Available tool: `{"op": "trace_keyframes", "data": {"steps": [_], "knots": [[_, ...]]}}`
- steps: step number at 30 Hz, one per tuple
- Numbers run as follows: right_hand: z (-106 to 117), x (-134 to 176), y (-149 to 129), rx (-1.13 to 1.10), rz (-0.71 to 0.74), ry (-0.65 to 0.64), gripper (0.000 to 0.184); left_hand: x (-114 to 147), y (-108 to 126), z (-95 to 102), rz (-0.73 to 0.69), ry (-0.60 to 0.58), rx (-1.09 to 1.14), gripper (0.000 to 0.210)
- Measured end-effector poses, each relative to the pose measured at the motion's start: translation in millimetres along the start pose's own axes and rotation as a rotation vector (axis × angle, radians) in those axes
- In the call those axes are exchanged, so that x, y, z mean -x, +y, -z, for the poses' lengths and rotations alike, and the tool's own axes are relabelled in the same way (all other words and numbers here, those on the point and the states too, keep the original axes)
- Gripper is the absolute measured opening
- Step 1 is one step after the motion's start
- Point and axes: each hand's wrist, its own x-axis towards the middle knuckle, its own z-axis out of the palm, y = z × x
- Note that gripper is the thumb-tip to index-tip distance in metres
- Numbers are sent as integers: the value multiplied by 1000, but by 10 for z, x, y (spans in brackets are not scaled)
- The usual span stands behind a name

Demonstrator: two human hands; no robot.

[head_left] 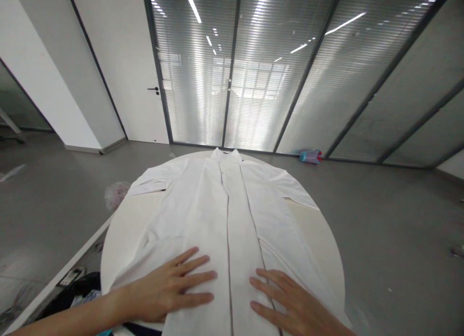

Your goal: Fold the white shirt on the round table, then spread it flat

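Prob. an office rm: glass partition (395, 101) w/ blinds (197, 109), white dr (123, 55), gray flr (391, 220).

All-white garment (206, 215) on my cam
I see: cream tbl (125, 244), grey flr (391, 229), fine-striped far glass (197, 94), blue/red bundle (311, 156) far R.

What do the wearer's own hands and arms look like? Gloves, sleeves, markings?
The left hand and right hand are both bare: no gloves, and slim fingers with no rings visible. The left forearm shows no sleeve, watch, cable or marking. Only a short stretch of the right arm is in frame, also uncovered.
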Motion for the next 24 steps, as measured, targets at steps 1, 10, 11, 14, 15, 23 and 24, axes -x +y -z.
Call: {"op": "trace_keyframes", "data": {"steps": [1, 10, 11, 14, 15, 23, 24], "knots": [[-7, 9, -9, -11, -6, 1, 81, -15, -3, 23, -5, -5, 46, 75], [4, -219, 70, -145, -218, -3, 72, -4, -14, 137, 74, 102, 402, 61], [0, -247, 107, -144, -230, -4, 70, -2, -18, 139, 66, 91, 377, 59], [-38, -292, 200, -109, -206, -22, 65, 3, -53, 104, 17, 19, 224, 59], [-55, -296, 221, -92, -185, -19, 66, 6, -69, 78, 11, 11, 168, 61], [-42, -322, 377, -239, -131, 14, 61, 27, -120, 53, 30, 15, 240, 61], [-35, -351, 423, -337, -192, 33, 54, 17, -133, 87, 70, 19, 336, 57]]}}
